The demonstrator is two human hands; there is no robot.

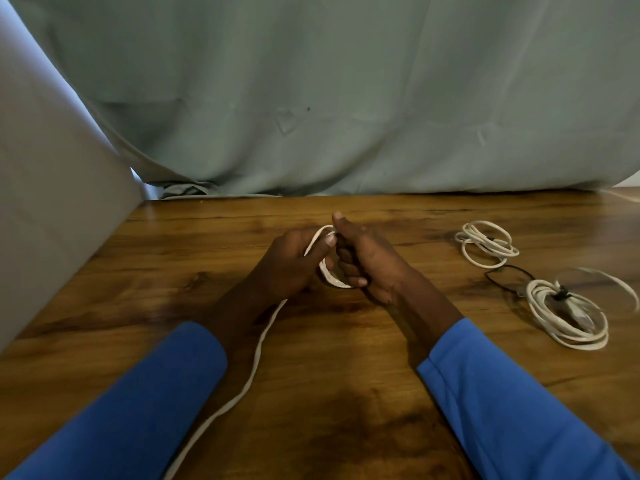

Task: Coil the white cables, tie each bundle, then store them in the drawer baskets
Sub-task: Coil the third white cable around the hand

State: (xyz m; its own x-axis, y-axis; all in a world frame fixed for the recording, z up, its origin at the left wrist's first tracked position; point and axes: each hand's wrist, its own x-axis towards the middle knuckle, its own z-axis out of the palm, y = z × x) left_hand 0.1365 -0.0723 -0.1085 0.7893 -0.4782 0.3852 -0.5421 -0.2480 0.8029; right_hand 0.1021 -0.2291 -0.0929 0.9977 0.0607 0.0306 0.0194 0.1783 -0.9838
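The left hand (pixel 291 265) and right hand (pixel 370 261) curl their fingers round the coil (pixel 333 279) over the table (pixel 415 393), its tail (pixel 258 355) trailing toward the near edge; a slackened grip could let the loops spring apart.

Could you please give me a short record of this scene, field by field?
surface: wooden table
left hand: grips the cable, thumb on top
right hand: fingers curled round the same coil
cable state: partly coiled; loose tail runs to the near-left edge
far bundle: coiled, on the table at right
near bundle: coiled, black tie round it
black loop: thin, lying between the two bundles
drawer baskets: not in view
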